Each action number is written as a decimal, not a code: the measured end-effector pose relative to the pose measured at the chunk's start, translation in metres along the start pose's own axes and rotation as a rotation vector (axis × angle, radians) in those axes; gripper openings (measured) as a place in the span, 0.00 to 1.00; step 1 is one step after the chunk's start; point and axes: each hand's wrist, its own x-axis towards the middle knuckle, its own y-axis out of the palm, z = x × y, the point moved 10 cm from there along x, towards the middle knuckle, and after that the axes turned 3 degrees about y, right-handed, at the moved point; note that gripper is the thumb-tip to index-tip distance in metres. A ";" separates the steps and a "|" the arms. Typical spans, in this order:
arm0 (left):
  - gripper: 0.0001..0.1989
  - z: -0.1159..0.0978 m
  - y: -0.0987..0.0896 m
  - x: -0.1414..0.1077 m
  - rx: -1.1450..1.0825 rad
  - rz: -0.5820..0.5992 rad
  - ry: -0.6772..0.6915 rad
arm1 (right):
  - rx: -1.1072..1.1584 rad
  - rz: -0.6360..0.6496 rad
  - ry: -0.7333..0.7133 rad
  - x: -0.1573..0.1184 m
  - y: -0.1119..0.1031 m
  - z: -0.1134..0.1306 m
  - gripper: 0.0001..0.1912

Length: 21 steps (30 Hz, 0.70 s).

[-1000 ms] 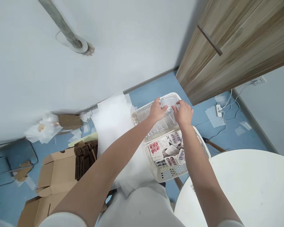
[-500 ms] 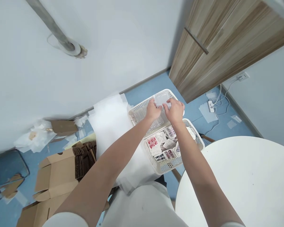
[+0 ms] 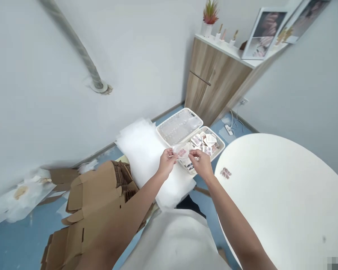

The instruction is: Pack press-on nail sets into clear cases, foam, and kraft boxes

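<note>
My left hand (image 3: 168,162) and my right hand (image 3: 200,162) pinch opposite sides of a clear plastic case (image 3: 181,150). It hangs over the near corner of the front basket, and the red nail pieces seen through it may lie in it or beneath it. The white front basket (image 3: 221,147) holds several cards of press-on nails (image 3: 196,140). Behind it, the second white basket (image 3: 159,132) contains clear plastic cases (image 3: 176,129). A small set of dark pinkish nails (image 3: 225,173) lies on the round white table (image 3: 278,195).
White sheets (image 3: 142,150) are stacked left of the baskets. Flattened cardboard boxes (image 3: 97,187) lie at the lower left. A wooden cabinet (image 3: 211,75) stands behind, bearing a plant (image 3: 210,15) and picture frames (image 3: 264,33). A power strip (image 3: 229,129) is on the floor.
The view has tilted up, showing the cabinet top. My hands have moved from the back basket to the front one with a clear case. A nail set now shows on the round table.
</note>
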 end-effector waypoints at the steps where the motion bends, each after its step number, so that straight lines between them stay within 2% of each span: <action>1: 0.15 0.009 -0.002 -0.016 -0.009 0.036 -0.014 | 0.003 0.002 0.026 -0.020 0.000 -0.005 0.08; 5: 0.16 0.050 0.000 -0.073 -0.024 0.123 -0.111 | -0.033 0.110 0.068 -0.089 0.001 -0.023 0.09; 8: 0.16 0.069 0.019 -0.103 -0.011 0.223 -0.165 | -0.064 0.085 0.104 -0.126 -0.020 -0.038 0.12; 12: 0.15 0.070 0.059 -0.127 0.033 0.392 -0.130 | -0.090 -0.059 0.157 -0.159 -0.062 -0.051 0.14; 17: 0.12 0.067 0.115 -0.152 0.145 0.611 -0.041 | -0.093 -0.115 0.102 -0.193 -0.101 -0.052 0.17; 21: 0.10 0.066 0.163 -0.170 0.225 0.727 0.075 | -0.072 -0.171 0.165 -0.224 -0.141 -0.074 0.18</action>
